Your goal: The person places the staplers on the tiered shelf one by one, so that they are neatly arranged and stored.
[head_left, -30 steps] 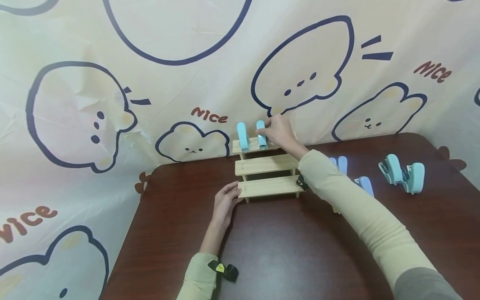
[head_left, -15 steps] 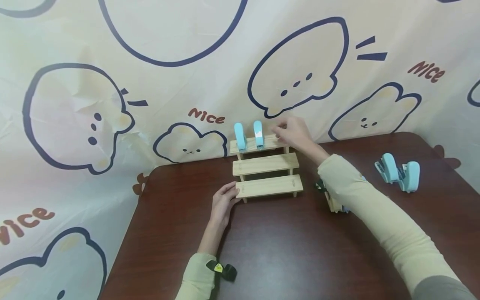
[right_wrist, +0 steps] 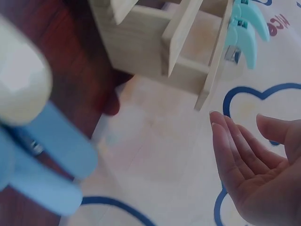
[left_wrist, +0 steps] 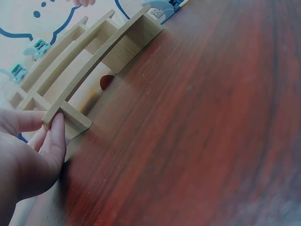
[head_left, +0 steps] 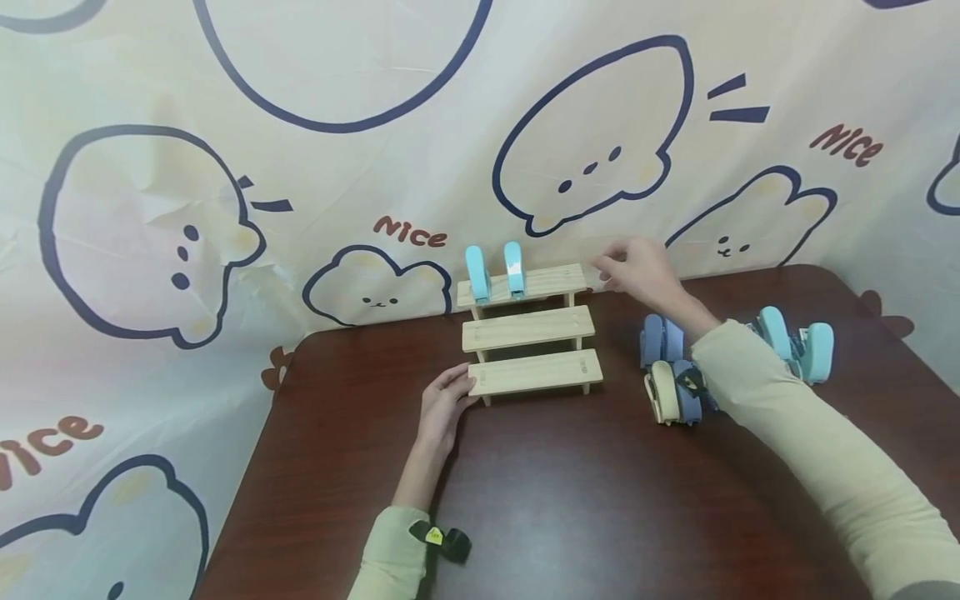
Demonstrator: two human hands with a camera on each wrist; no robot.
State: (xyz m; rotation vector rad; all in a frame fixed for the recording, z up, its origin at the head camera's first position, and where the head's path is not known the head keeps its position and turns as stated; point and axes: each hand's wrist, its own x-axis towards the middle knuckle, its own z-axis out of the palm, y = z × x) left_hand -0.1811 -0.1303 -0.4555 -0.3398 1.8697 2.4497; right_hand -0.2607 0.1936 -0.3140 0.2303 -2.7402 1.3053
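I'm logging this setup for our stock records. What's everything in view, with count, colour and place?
wooden stand: one, pale wood, three-stepped, towards the table's far side
light-blue staplers: four, light blue, two on the top step, two on the table at far right
blue staplers: at least three, blue, right of the stand
cream stapler: one, cream, beside the blue ones
table: one, dark red-brown, beneath everything
backdrop: one, off-white with navy cartoons, behind
wrist cameras: two, black, one per wrist
sleeves: two, pale green, both arms
left hand: one, bare, gripping the lowest step's left end
right hand: one, bare, beyond the top step's right end

2 staplers (head_left: 514,268) atop rack (head_left: 528,330), others (head_left: 663,392) on tbl (head_left: 547,492) R of it.
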